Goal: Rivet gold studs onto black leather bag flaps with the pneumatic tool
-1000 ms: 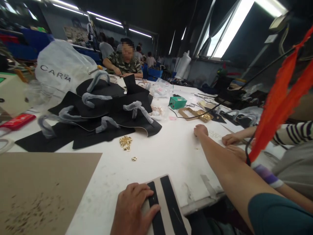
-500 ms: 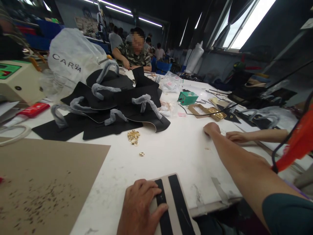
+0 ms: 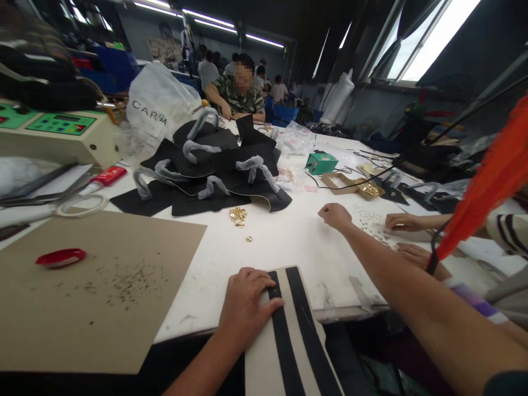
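My left hand [image 3: 249,300] rests on the left edge of a cream panel with two black stripes [image 3: 295,324], at the table's front edge; its thumb and fingers are apart. To the right, my right hand [image 3: 336,216] is raised over the white table with its fingers pressed together; what they hold, if anything, is too small to make out. Small pale bits [image 3: 373,224] lie just right of it. A little pile of gold rings [image 3: 238,216] and one single gold ring [image 3: 249,239] lie beyond the panel.
Black pieces with wrapped handles [image 3: 218,165] are heaped behind the rings. A brown board [image 3: 103,297] bears dark specks and a red dish [image 3: 61,257]. A green box [image 3: 322,163] stands farther back. Another person's hands [image 3: 406,223] are at the right, near an orange hanging thing [image 3: 480,181].
My right hand has moved left, away from the small pale bits. The view has shifted, showing more of the brown board and the striped panel. My left hand stays on the panel.
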Motion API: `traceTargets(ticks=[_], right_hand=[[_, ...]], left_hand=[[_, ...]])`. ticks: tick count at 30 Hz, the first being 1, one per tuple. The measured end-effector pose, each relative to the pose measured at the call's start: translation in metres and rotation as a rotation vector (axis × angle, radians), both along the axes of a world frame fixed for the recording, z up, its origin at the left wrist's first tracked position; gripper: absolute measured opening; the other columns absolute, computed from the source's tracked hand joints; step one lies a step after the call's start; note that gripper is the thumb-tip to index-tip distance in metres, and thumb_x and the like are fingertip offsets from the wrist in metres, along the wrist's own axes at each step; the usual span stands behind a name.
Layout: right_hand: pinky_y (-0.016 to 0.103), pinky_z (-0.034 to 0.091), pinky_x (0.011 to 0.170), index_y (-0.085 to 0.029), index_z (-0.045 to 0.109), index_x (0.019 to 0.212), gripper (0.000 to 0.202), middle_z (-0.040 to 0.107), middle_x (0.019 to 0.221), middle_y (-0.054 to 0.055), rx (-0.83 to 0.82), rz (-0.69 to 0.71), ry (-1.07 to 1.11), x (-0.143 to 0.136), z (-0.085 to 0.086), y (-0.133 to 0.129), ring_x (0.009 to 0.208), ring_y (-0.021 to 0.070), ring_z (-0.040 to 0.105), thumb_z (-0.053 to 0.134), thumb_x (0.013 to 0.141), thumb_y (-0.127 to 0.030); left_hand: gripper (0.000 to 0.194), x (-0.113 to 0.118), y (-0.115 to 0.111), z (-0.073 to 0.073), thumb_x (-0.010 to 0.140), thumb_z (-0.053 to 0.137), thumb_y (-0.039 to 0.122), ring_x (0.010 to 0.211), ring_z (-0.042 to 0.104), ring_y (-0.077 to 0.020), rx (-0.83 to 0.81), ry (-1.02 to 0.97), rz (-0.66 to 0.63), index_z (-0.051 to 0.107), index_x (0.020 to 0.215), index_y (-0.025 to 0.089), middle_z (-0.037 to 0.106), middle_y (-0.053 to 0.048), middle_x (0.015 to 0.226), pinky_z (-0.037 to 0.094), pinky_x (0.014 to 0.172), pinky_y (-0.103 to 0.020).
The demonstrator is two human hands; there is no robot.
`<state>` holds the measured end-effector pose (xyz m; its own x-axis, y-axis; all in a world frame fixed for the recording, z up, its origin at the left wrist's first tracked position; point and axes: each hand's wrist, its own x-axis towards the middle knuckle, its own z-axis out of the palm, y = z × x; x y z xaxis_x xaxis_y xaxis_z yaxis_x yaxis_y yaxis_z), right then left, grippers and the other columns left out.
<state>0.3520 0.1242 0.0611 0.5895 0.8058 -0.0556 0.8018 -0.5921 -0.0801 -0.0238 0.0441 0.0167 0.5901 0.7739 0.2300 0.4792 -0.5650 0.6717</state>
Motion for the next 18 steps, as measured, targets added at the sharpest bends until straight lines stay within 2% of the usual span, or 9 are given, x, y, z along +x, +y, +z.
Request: traceTargets(ticks=[3,6,10,13,18], right_hand=[[0.033,0.053,0.084,-0.023,0.077,0.104,0.017,0.076,0.11,0.004,0.049,0.097,0.069,-0.045,-0.014,-0.022,0.102,0.022,0.07,0.065,0.1,-0.035],[0.029,0.05,0.081,-0.027,0.079,0.104,0.017,0.078,0.112,0.003,0.098,0.143,0.124,-0.071,-0.029,-0.039,0.104,0.0213,0.07,0.063,0.1,-0.034],[0.035,0.055,0.088,-0.02,0.074,0.112,0.024,0.075,0.114,0.006,0.106,0.176,0.216,-0.069,-0.032,-0.044,0.104,0.0212,0.07,0.066,0.101,-0.04],[0.043,0.059,0.092,-0.016,0.071,0.115,0.029,0.072,0.116,0.007,0.081,0.206,0.249,-0.061,-0.026,-0.04,0.103,0.0221,0.07,0.067,0.103,-0.042],[0.047,0.058,0.098,-0.017,0.068,0.123,0.031,0.068,0.126,0.01,0.095,0.244,0.207,-0.063,-0.012,-0.041,0.111,0.0247,0.068,0.067,0.103,-0.04]], left_hand=[[0.027,0.002,0.001,0.001,0.077,0.091,0.033,0.114,0.063,-0.0297,0.007,0.025,0.009,0.078,0.1,0.029,0.077,0.0,0.116,0.046,0.097,-0.05],[0.026,0.003,0.002,0.001,0.078,0.09,0.036,0.114,0.063,-0.0294,0.029,0.04,0.008,0.079,0.1,0.03,0.078,-0.001,0.116,0.046,0.097,-0.05],[0.025,0.003,0.003,0.002,0.079,0.088,0.036,0.114,0.064,-0.0294,0.059,0.037,-0.005,0.08,0.101,0.029,0.078,-0.002,0.116,0.048,0.099,-0.05],[0.024,0.005,0.003,0.003,0.079,0.088,0.036,0.115,0.065,-0.0297,0.078,0.041,-0.001,0.08,0.1,0.028,0.078,-0.002,0.115,0.049,0.099,-0.05],[0.024,0.007,-0.003,0.004,0.078,0.088,0.034,0.113,0.067,-0.0284,0.115,0.041,0.017,0.081,0.099,0.027,0.079,-0.002,0.113,0.051,0.1,-0.047]])
